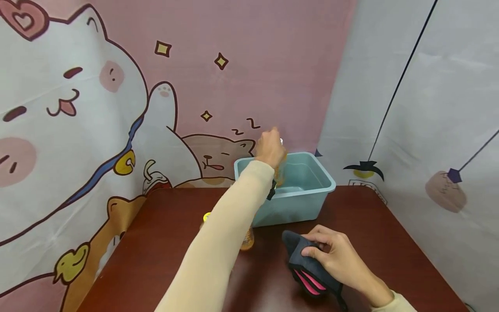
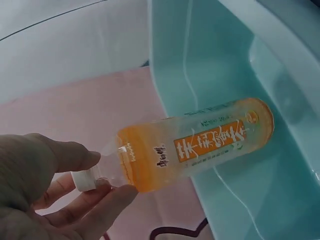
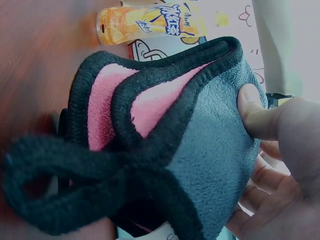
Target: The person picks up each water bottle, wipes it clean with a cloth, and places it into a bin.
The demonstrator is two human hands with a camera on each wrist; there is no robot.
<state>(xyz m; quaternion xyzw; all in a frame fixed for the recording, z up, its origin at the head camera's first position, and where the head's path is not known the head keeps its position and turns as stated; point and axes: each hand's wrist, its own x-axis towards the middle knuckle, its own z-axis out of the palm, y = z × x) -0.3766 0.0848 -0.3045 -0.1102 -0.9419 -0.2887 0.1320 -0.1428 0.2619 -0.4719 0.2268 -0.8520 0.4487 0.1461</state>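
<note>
The bottle [image 2: 195, 145] of orange drink is hanging over the tub [image 1: 308, 190], pinched at its white cap end by the left hand [image 1: 269, 149]. In the left wrist view the thumb and fingers [image 2: 107, 200] are closing on the neck while the bottle's base is tilting out across the tub's pale blue wall. The tub is sitting on the counter [image 1: 390, 242] at its far edge, against the pink cartoon backdrop [image 1: 78, 108].

Nearer, the right hand [image 1: 337, 255] is resting on the counter and gripping a folded cloth [image 1: 308, 264], dark grey outside with pink showing at the folds. In the right wrist view the thumb [image 3: 252, 112] is pressing into the grey fleece and the fingers are curling under it.

A second bottle [image 1: 247, 238], also orange, is standing on the counter just in front of the tub, partly hidden by the left sleeve [image 1: 218, 242].
</note>
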